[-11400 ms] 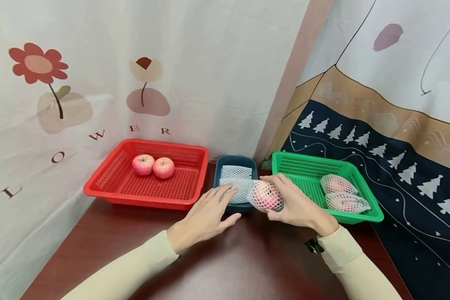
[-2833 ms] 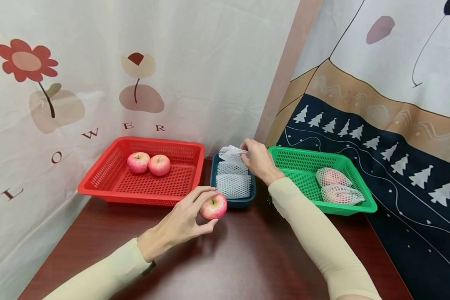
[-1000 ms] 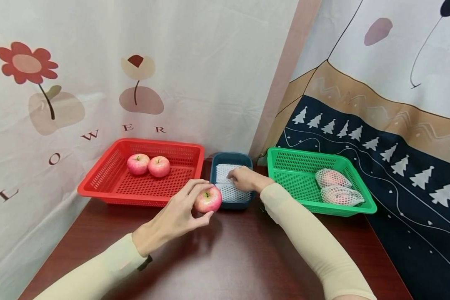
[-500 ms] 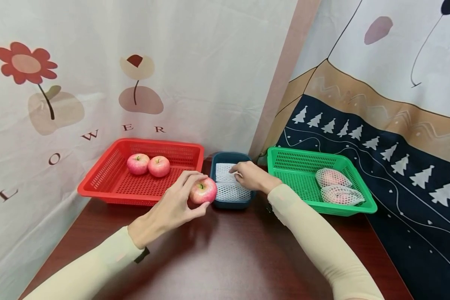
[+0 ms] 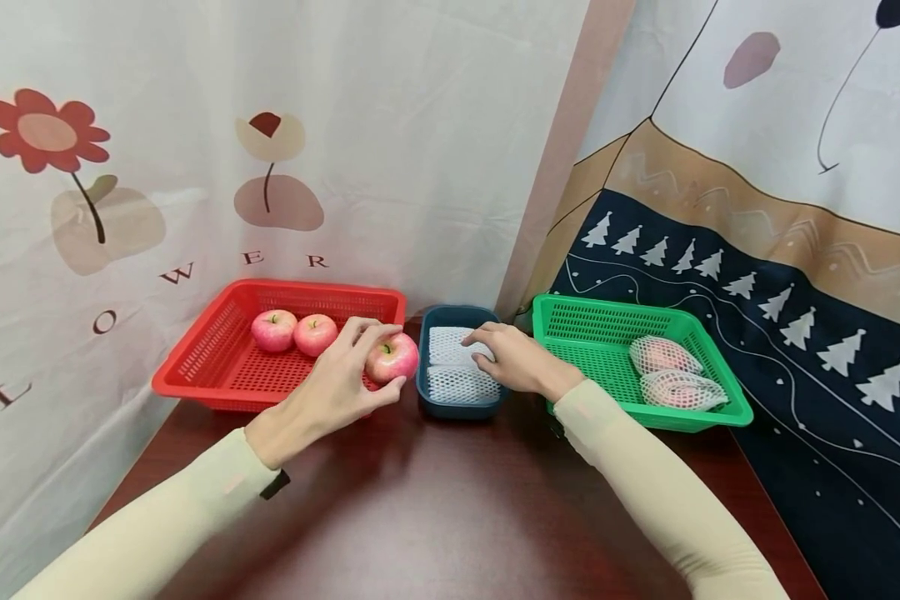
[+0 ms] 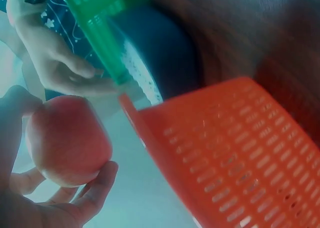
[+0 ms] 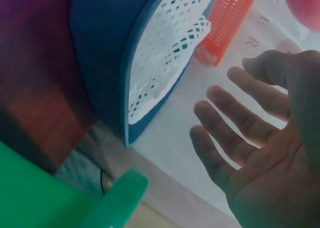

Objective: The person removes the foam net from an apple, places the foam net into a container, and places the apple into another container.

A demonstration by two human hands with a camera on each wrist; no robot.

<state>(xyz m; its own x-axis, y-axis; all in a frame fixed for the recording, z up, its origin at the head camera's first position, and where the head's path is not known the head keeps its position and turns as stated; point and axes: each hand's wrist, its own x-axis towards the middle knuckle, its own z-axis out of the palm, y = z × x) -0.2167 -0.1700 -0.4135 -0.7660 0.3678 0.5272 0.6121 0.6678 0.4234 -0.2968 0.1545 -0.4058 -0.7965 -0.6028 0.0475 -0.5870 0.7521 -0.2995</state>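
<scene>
My left hand (image 5: pixel 322 400) grips a bare red apple (image 5: pixel 392 358) between thumb and fingers, just past the right end of the red basket (image 5: pixel 195 367). The left wrist view shows the apple (image 6: pixel 67 140) held in the air beside the basket's rim. My right hand (image 5: pixel 521 360) hovers over the right side of the small blue basket (image 5: pixel 461 410) with nothing in it; its fingers are spread in the right wrist view. White foam net sleeves (image 5: pixel 461 385) lie flat inside the blue basket. Two more bare apples (image 5: pixel 273 331) sit in the red basket.
A green basket (image 5: pixel 592 358) stands at the right, with two net-covered apples (image 5: pixel 663 356) in its right half. All three baskets line the back of the dark wooden table (image 5: pixel 450 517), against a printed curtain (image 5: pixel 420 167).
The apple was netted 11.4 s ago; later it is bare, with a net in my right hand. That net now lies in the blue basket. My left hand moved the apple up-left.
</scene>
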